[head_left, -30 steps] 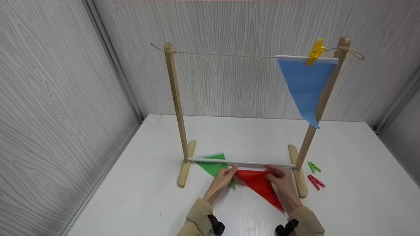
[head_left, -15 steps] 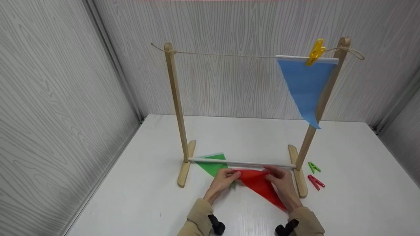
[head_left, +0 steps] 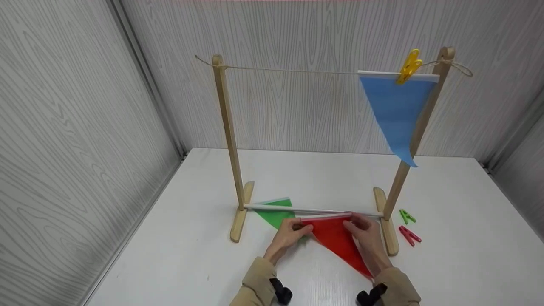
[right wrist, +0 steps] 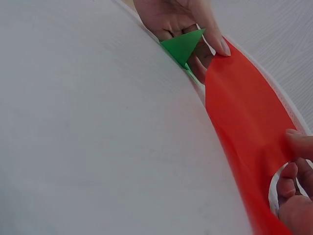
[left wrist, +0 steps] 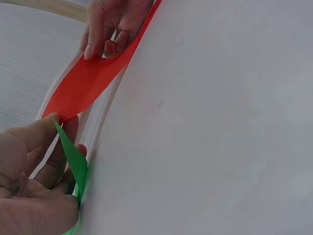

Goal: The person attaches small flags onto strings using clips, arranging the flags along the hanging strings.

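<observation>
Red, thin and three-cornered, the pennant [head_left: 335,238] carries a pale band along its upper edge, and its point slants down toward the right sleeve [head_left: 395,287]. It is held over the white desk [head_left: 178,238], just in front of a white rod [head_left: 323,211]. The left hand [head_left: 289,236] pinches one end of the band, thumb against fingers; the right hand [head_left: 365,233] pinches the other. Three pennants show in all: this one, one green pennant [head_left: 272,216] partly beneath the rod, one blue pennant [head_left: 397,110] hanging from the single cord [head_left: 293,71]. Clips number three: one yellow clip [head_left: 410,66] gripping the blue, one green clip [head_left: 406,216] and one red clip [head_left: 409,235] lying near each other. Two wooden posts [head_left: 229,131] stand upright.
</observation>
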The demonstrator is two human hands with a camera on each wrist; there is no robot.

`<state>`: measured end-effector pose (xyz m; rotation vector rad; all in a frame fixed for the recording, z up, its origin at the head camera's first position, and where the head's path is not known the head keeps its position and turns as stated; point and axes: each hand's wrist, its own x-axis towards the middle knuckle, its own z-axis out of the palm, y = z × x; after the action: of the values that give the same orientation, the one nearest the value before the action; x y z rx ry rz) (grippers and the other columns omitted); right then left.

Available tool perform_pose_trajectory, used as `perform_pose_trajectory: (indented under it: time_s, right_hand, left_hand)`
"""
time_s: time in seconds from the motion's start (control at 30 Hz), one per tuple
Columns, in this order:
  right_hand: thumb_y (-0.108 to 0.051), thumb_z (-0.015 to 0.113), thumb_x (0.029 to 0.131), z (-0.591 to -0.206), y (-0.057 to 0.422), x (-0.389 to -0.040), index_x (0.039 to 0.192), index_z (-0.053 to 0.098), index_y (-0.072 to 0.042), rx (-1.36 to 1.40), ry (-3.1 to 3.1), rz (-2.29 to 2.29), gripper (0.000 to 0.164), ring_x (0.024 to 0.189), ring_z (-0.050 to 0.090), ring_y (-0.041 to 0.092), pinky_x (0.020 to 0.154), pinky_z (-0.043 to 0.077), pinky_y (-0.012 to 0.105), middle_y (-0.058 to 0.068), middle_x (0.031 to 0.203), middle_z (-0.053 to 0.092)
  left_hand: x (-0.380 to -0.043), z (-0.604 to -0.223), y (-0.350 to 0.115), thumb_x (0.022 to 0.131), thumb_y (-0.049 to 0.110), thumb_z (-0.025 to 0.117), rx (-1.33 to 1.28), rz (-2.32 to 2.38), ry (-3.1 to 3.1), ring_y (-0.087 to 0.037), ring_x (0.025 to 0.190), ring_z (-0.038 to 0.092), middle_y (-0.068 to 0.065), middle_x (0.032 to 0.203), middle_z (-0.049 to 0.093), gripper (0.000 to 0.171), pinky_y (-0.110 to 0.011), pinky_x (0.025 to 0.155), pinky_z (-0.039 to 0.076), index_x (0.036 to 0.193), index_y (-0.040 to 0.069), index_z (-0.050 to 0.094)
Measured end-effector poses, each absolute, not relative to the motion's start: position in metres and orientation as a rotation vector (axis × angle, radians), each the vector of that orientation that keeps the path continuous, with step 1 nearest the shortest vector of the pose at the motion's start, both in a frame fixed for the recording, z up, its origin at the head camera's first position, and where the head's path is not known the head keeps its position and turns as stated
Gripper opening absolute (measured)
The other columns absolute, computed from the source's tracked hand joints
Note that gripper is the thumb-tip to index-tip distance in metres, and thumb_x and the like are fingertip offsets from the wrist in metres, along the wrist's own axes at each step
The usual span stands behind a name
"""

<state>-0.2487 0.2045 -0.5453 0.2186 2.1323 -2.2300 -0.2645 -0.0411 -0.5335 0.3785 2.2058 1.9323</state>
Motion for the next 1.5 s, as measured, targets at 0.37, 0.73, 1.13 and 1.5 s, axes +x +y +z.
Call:
perform_pose_trajectory:
  time_s: [0.37, 0.73, 1.13, 1.5]
  right_hand:
    - [-0.04, 0.078, 0.087, -0.541, 0.202, -0.25, 0.133, 0.06, -0.014, 0.255, 2.122, -2.24, 0.056, 0.116, 0.059, 0.023, 0.097, 0.053, 0.021, 0.004, 0.127, 0.065]
    - [-0.035, 0.077, 0.09, -0.536, 0.201, -0.251, 0.131, 0.06, -0.009, 0.256, 2.182, -2.226, 0.051, 0.108, 0.056, 0.021, 0.088, 0.051, 0.021, 0.0, 0.117, 0.068]
    - [-0.033, 0.075, 0.092, -0.529, 0.202, -0.249, 0.132, 0.059, -0.006, 0.259, 2.19, -2.227, 0.05, 0.106, 0.057, 0.019, 0.089, 0.053, 0.02, -0.004, 0.111, 0.07]
    - [-0.033, 0.074, 0.092, -0.519, 0.201, -0.248, 0.133, 0.059, -0.005, 0.217, 2.263, -2.216, 0.052, 0.109, 0.061, 0.017, 0.092, 0.055, 0.02, -0.006, 0.113, 0.071]
  left_hand:
    - [-0.265, -0.532, -0.04, 0.095, 0.016, 0.069, 0.424, 1.921, 2.258, -0.008, 0.085, 0.058, -0.022, 0.104, 0.074, 0.022, -0.021, 0.081, 0.048, 0.109, -0.001, 0.075]
    - [-0.263, -0.529, -0.034, 0.097, 0.02, 0.068, 0.384, 1.933, 2.319, -0.01, 0.083, 0.053, -0.02, 0.098, 0.072, 0.023, -0.02, 0.075, 0.045, 0.104, 0.0, 0.075]
    - [-0.258, -0.527, -0.028, 0.096, 0.028, 0.069, 0.339, 1.918, 2.404, -0.016, 0.104, 0.063, -0.009, 0.11, 0.075, 0.026, -0.033, 0.093, 0.053, 0.114, 0.009, 0.074]
    - [-0.256, -0.519, -0.022, 0.095, 0.034, 0.07, 0.253, 2.021, 2.436, -0.011, 0.09, 0.053, -0.006, 0.092, 0.071, 0.025, -0.025, 0.078, 0.043, 0.102, 0.01, 0.076]
